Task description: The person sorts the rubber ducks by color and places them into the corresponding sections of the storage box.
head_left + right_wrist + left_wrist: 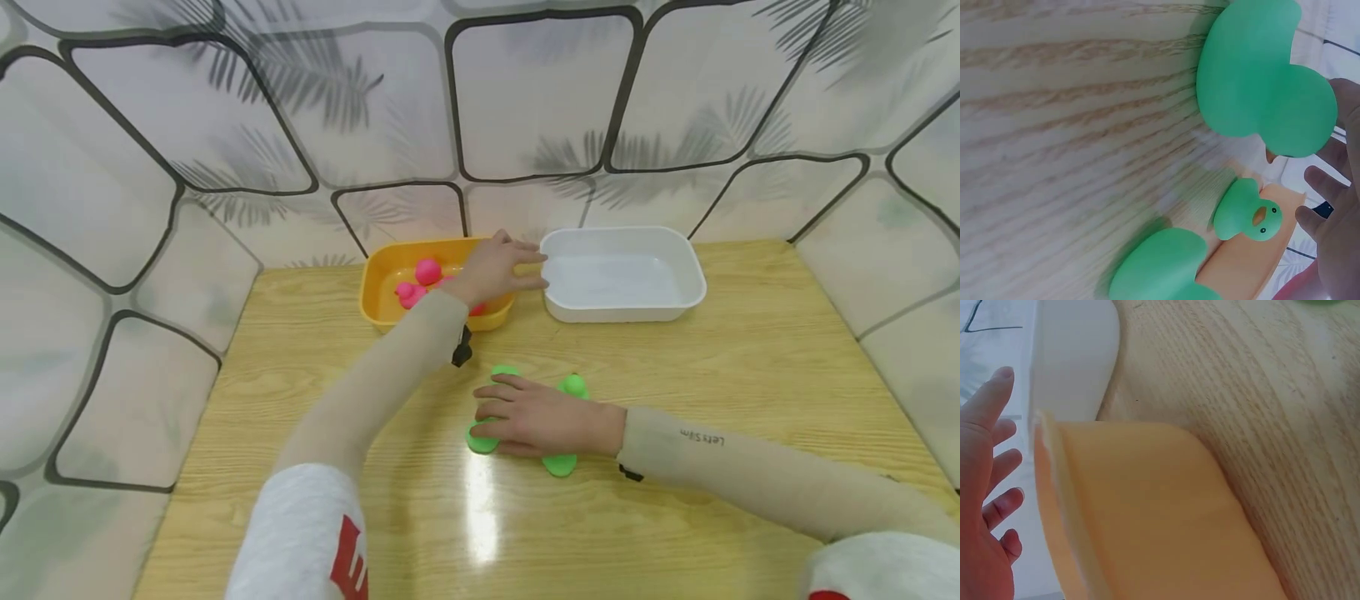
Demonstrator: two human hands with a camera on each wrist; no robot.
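My left hand (495,268) hovers over the right end of a yellow tub (372,287), its fingers reaching to the left rim of a white tub (622,315). In the left wrist view those fingers are spread with nothing between them. Pink toy ducks (410,293) lie inside the yellow tub, partly hidden by the left arm. Over several green toy ducks (482,438) on the table, my right hand (551,417) is held palm down with loosely extended fingers. A large green duck (1247,75) shows close to this hand in the right wrist view, with a smaller-looking one (1250,212) beyond.
The two tubs stand side by side at the back of the wooden table (300,400), close to the patterned cloth wall (540,100). Cloth also rises along both sides. A glare spot lies on the table in front of the right hand.
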